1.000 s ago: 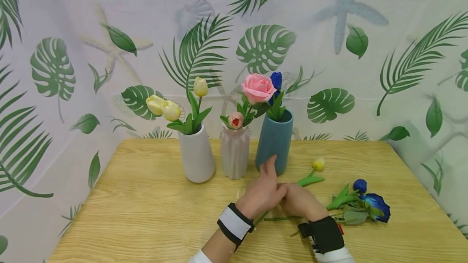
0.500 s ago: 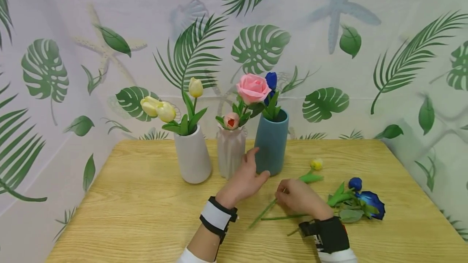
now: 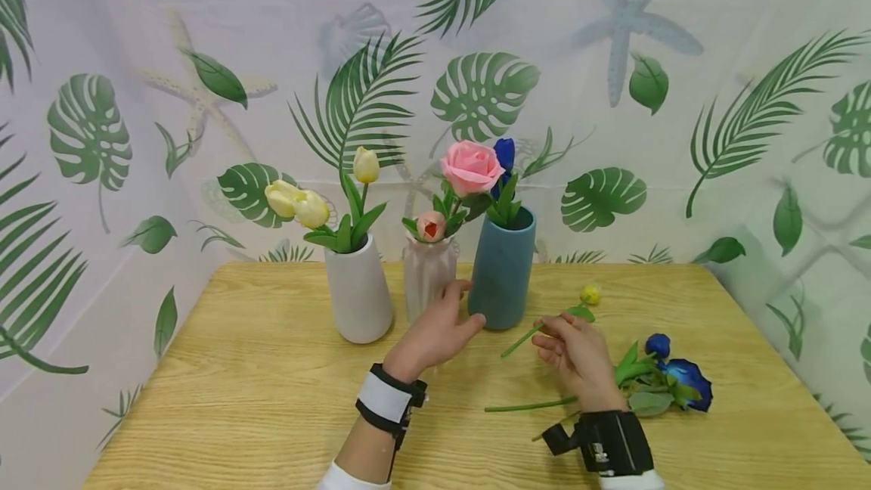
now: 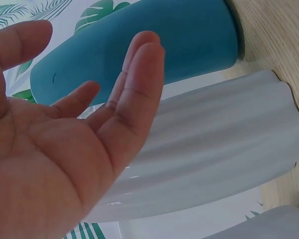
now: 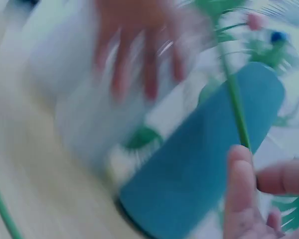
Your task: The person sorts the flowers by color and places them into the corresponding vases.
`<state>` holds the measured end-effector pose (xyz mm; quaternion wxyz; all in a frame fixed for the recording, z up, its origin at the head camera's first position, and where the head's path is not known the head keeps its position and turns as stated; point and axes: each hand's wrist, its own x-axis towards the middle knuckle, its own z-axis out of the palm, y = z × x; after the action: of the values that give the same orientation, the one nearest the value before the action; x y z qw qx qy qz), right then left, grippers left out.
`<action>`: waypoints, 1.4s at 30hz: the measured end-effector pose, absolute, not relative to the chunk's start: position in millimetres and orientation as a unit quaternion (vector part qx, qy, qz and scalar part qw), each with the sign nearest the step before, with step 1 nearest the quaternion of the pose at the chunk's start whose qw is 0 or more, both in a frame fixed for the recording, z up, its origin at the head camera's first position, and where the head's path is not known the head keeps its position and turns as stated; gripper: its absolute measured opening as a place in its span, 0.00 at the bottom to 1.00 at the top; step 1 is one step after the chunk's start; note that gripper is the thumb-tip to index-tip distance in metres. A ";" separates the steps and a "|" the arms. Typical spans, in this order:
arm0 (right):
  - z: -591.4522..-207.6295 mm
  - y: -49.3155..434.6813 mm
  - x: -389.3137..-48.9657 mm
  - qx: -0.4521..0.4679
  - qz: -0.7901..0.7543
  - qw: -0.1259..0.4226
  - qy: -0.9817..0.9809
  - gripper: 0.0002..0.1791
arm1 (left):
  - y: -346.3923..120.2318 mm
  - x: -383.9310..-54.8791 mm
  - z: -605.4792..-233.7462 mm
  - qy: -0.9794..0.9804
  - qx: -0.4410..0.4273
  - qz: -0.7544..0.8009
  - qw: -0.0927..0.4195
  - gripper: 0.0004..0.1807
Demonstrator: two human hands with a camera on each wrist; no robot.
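My right hand (image 3: 578,358) pinches the green stem of a yellow tulip (image 3: 590,294) between thumb and fingers, to the right of the blue vase (image 3: 502,271). In the right wrist view that stem (image 5: 232,94) slants up from the fingertips across the vase. My left hand (image 3: 435,331) holds nothing. Its fingers, loosely extended, lie in front of the pale pink ribbed vase (image 3: 429,274), which holds a pink rose (image 3: 472,167) and a small pink flower (image 3: 432,226). From the left wrist view, the palm (image 4: 45,154) and spread fingers overlap both vases.
Pale yellow tulips (image 3: 309,209) stand in a white vase (image 3: 359,293) at the left. Blue flowers (image 3: 504,155) rise from the blue vase. On the table (image 3: 258,399), a blue rose (image 3: 687,383) and a blue bud (image 3: 658,345) lie at the right, stems pointing left.
My hands were close together and have moved apart. The left has gone left, from the blue vase to the pink one. My right hand has raised the yellow tulip's stem.
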<state>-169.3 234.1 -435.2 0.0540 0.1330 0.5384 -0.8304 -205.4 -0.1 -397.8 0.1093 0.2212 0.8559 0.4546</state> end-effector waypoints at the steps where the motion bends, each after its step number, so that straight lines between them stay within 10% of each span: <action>1: -436.0 234.4 -169.6 0.140 -0.865 0.073 0.477 0.07 | -0.3 -205.6 -397.9 0.857 0.222 0.453 0.110 0.32; 7: -440.0 230.7 -169.3 0.127 -0.928 0.147 0.317 0.20 | 1.4 -206.3 -400.5 0.863 0.223 0.438 0.114 0.32; 21: -428.9 213.6 -166.8 0.127 -0.901 0.139 0.391 0.09 | 2.7 -206.4 -402.8 0.875 0.218 0.417 0.117 0.32; 36: -424.7 202.5 -162.9 0.132 -0.879 0.106 0.446 0.09 | -64.3 -211.3 -388.7 0.885 0.244 0.368 0.146 0.26; 42: -420.4 175.6 -152.3 0.129 -0.831 0.006 0.541 0.15 | -99.1 -210.7 -387.3 0.910 0.185 0.354 0.114 0.14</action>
<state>-152.3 175.6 -420.4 0.0057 0.1288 0.5409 -0.8312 -210.7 -99.1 -387.3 0.1143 0.1846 0.9096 0.3541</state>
